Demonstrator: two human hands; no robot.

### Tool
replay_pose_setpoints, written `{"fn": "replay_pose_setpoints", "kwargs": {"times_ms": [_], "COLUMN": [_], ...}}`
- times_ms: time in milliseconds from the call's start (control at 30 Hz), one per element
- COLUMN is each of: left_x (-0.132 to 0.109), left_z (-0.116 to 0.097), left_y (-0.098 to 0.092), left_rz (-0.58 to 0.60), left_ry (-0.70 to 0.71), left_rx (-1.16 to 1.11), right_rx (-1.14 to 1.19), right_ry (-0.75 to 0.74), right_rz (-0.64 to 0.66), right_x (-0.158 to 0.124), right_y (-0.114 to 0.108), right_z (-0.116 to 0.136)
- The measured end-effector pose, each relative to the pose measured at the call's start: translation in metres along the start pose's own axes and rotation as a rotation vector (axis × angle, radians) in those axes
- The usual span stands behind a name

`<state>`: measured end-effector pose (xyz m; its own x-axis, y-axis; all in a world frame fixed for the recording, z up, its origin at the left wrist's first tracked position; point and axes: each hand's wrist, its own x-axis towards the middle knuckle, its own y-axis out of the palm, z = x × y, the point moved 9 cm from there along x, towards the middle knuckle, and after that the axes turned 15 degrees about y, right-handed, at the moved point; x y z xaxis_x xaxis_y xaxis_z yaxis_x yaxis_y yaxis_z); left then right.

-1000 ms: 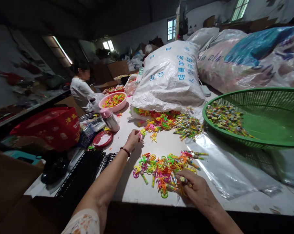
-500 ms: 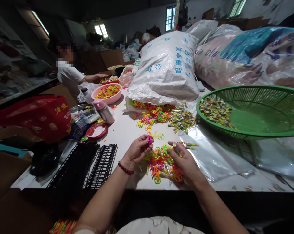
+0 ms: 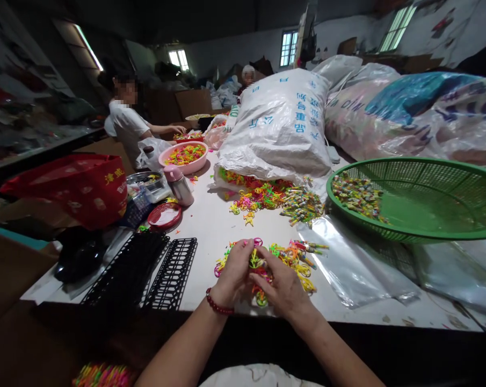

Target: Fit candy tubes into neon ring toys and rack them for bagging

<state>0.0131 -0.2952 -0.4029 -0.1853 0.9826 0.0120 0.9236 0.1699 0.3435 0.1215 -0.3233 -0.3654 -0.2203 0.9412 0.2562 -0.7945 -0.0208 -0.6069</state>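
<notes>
My two hands are close together over a pile of small bright plastic pieces (image 3: 295, 260), many with a ring shape. At the fingertips of my left hand (image 3: 235, 269), which is closed, shows a pink plastic piece (image 3: 258, 242). My right hand (image 3: 283, 285) curves in from the other side, thumb and forefinger apart, its forefinger close to that pink piece. Green and yellow pieces show between the hands; how much the palms cover is hidden. Thin patterned sticks (image 3: 313, 247) lie at the pile's right edge.
A white woven sack (image 3: 275, 129) stands behind more pieces and a bundle of sticks (image 3: 303, 204). To the right are a green basket (image 3: 420, 234) and clear plastic bags (image 3: 355, 269). Black plastic frames (image 3: 172, 274), a flask (image 3: 180, 185) and a pink basin (image 3: 188, 167) lie left. Co-workers sit farther back.
My hands have come together over the pile; the right moved left and the left slightly right. The view has shifted a little, and a co-worker at the back now shows more.
</notes>
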Motion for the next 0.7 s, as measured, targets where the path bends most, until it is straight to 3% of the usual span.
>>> {"fn": "replay_pose_setpoints", "kwargs": {"times_ms": [133,300,700], "left_x": [-0.001,-0.008,-0.005], "left_z": [0.005,0.004,0.004], "left_y": [-0.009,-0.005,0.004], "left_rz": [-0.004,-0.016,0.162], "left_ry": [0.000,0.037,0.182], "left_rx": [0.078,0.054,0.209], "right_rx": [0.142,0.207,0.325], "right_ry": [0.290,0.287,0.371], "right_rz": [0.047,0.121,0.154], "right_x": [0.002,0.005,0.003], "right_y": [-0.010,-0.008,-0.008], "right_z": [-0.019,-0.027,-0.036]}}
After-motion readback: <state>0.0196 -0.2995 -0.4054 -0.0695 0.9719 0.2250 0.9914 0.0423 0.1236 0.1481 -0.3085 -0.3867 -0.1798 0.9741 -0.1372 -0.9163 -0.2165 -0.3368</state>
